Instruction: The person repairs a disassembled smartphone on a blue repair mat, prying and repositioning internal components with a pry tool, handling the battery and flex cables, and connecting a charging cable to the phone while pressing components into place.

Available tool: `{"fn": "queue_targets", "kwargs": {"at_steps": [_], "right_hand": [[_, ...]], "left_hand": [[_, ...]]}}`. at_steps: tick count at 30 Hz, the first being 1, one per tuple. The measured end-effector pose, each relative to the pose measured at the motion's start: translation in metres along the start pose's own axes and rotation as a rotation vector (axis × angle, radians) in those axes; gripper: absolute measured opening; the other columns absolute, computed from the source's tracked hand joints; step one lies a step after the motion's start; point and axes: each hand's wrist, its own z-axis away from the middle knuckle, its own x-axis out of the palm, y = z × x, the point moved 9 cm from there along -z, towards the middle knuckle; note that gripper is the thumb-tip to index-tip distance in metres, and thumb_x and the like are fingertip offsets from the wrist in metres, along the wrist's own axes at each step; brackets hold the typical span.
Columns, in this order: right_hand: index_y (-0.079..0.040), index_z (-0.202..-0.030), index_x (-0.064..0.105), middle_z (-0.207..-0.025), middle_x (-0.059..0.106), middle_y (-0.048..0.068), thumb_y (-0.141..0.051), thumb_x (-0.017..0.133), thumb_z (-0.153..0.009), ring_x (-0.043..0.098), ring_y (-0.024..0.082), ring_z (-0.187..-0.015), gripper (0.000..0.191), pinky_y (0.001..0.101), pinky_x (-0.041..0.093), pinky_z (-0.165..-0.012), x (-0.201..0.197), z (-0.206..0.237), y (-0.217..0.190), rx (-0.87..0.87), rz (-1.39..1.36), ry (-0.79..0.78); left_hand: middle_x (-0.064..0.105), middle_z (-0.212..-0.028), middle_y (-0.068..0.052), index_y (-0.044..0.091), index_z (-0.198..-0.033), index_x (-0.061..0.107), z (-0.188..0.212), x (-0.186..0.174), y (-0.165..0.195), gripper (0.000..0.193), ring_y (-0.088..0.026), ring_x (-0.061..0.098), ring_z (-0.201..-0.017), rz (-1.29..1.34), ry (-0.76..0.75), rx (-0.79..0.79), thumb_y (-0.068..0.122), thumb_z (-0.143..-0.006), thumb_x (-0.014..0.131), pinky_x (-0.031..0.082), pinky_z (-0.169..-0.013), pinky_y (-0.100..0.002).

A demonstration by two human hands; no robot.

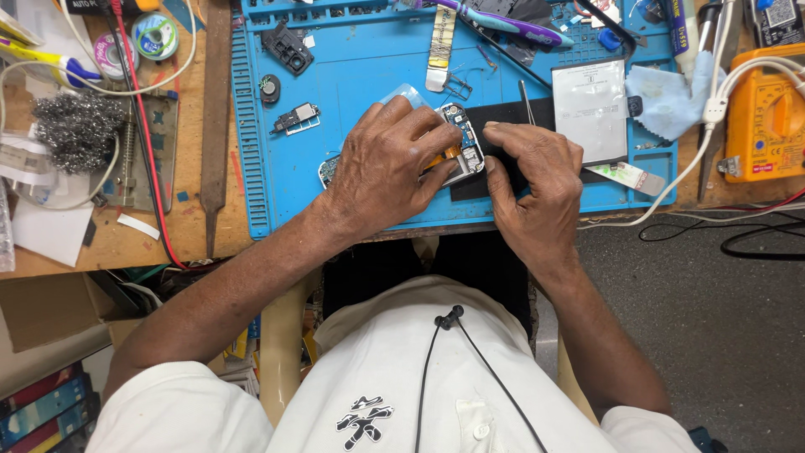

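An opened phone [464, 143] with its circuit board and an orange flex strip exposed lies on the blue work mat [352, 84]. My left hand [386, 168] lies over most of the phone and grips it from the left. My right hand [532, 180] presses its fingertips against the phone's right edge, over a black strip [503, 113] on the mat. Much of the phone is hidden under my left hand.
On the mat lie a silver battery [589, 109], small phone parts [289, 49], a toothbrush [503, 21] and a thin probe [526, 102]. An orange multimeter [765, 117] stands at right, steel wool [74, 130] and solder reels [153, 35] at left. White and red cables cross the wooden bench.
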Motion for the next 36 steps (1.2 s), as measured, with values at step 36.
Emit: {"fn": "queue_targets", "kwargs": {"at_steps": [36], "right_hand": [[-0.009, -0.116, 0.078, -0.109, 0.072, 0.005, -0.011, 0.078, -0.099, 0.061, 0.020, -0.102, 0.017, 0.0380, 0.040, -0.096, 0.023, -0.006, 0.007, 0.007, 0.061, -0.184]], "left_hand": [[0.067, -0.078, -0.004, 0.006, -0.101, 0.066, -0.003, -0.001, -0.031, 0.011, -0.017, 0.066, -0.069, 0.476, -0.207, -0.178, 0.013, -0.098, 0.073, 0.052, -0.063, -0.036]]}}
